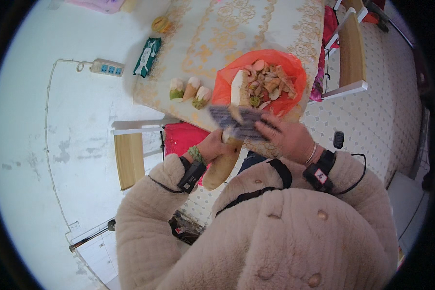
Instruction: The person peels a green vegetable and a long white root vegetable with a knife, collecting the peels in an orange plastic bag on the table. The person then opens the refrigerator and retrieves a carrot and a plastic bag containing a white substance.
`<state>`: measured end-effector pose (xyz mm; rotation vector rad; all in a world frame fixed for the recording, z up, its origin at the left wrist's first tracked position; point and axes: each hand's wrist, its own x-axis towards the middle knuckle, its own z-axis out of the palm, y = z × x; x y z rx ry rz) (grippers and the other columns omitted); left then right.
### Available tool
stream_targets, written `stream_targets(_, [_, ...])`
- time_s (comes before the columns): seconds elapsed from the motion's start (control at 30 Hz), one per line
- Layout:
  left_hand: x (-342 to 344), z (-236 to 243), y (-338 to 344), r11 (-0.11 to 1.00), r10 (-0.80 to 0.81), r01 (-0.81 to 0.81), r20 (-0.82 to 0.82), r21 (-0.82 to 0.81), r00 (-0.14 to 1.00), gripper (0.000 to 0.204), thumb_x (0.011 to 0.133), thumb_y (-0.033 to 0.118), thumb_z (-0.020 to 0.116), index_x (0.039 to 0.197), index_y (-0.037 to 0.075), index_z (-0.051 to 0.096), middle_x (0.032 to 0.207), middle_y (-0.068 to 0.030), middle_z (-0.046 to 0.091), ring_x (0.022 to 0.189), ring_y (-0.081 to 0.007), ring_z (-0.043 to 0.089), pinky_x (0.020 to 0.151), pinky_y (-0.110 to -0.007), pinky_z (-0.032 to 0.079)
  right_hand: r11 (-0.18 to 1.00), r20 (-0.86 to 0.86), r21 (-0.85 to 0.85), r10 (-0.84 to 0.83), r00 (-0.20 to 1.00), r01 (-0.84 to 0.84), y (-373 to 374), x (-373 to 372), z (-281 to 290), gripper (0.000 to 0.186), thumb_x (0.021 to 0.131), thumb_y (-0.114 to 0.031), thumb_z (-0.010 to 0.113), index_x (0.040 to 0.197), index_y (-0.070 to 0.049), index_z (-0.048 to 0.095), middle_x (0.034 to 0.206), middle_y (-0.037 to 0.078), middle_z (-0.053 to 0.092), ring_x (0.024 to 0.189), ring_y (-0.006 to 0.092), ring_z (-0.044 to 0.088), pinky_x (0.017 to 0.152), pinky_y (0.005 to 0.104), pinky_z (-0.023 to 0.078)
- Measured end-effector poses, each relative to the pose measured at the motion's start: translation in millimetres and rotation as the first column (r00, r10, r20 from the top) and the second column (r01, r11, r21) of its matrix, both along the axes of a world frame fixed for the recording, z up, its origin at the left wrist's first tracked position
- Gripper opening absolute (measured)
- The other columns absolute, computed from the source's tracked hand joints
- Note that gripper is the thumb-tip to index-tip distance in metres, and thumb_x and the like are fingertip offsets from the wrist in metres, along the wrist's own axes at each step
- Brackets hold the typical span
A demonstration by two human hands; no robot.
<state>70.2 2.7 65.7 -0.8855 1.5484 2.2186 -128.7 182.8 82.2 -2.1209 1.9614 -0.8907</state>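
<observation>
My left hand point(210, 146) grips a long pale-brown root vegetable point(217, 170), angled from lower left up toward the bag. My right hand point(287, 138) is closed on a dark grey cleaver-like blade point(239, 123), blurred by motion, lying across the root's upper end; its handle is hidden. Just beyond, a white, partly peeled root piece point(239, 87) lies in an open red plastic bag point(224, 72) heaped with peelings and trimmings point(270, 84). Several cut root tops point(191, 88), some green, lie to the left of the bag on the patterned tablecloth point(203, 38).
A green packet point(146, 57) and a yellow round item point(160, 24) sit along the table's left side. Wooden chairs point(350, 53) stand right of the table and below-left point(129, 162). A power strip point(106, 67) is on the white wall. The floor is tiled point(377, 96).
</observation>
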Motion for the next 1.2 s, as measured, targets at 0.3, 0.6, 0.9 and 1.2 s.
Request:
stream_targets(0.3, [-14.7,-26.0,-2.9,0.818,0.256,-0.050,-0.284,0.573,0.924,0.045,0.097,0.028,0.046,0.137,0.006,0.041,0.128,-0.0138,0.055,0.112,-0.0245,0.058,0.095,-0.037,0.051,0.983,-0.294,-0.133,0.085,0.952,-0.129,6.7,14.2,-1.6,0.045,0.080,-0.020,0.059,0.125,-0.023,0.057,0.117,0.011,0.058,0.062,0.0147,0.058,0.053,0.0269,0.049])
stream_targets(0.6, [-7.8,2.1,-6.8,0.997,0.071,-0.075,-0.188,-0.011,0.980,0.063,0.074,0.013,0.072,0.128,-0.001,0.044,0.118,-0.0127,0.059,0.104,-0.0222,0.060,0.091,-0.035,0.050,0.993,-0.292,-0.009,-0.117,0.949,0.119,-3.0,-14.1,-14.4,0.050,0.079,-0.018,0.061,0.129,-0.021,0.054,0.116,0.011,0.057,0.063,0.0164,0.059,0.056,0.0276,0.051])
stream_targets(0.9, [1.4,11.1,11.6,0.995,-0.095,0.093,-0.045,-0.031,0.994,0.093,0.062,0.017,0.075,0.141,0.002,0.029,0.122,-0.0091,0.051,0.112,-0.0209,0.049,0.098,-0.033,0.040,0.914,-0.202,0.283,-0.239,0.950,0.290,-12.8,-47.5,-46.4,0.054,0.083,-0.011,0.055,0.136,-0.017,0.046,0.121,0.013,0.056,0.076,0.0268,0.065,0.062,0.0362,0.054])
stream_targets(1.2, [11.8,7.4,5.8,0.957,0.162,-0.157,-0.001,0.242,0.987,0.078,0.066,0.010,0.070,0.135,0.003,0.035,0.110,-0.0111,0.057,0.095,-0.0233,0.060,0.084,-0.037,0.051,0.902,0.207,0.359,-0.327,0.922,0.239,-7.4,-47.1,-65.7,0.048,0.083,-0.009,0.056,0.129,-0.003,0.045,0.118,0.019,0.056,0.102,0.0373,0.058,0.084,0.0445,0.049])
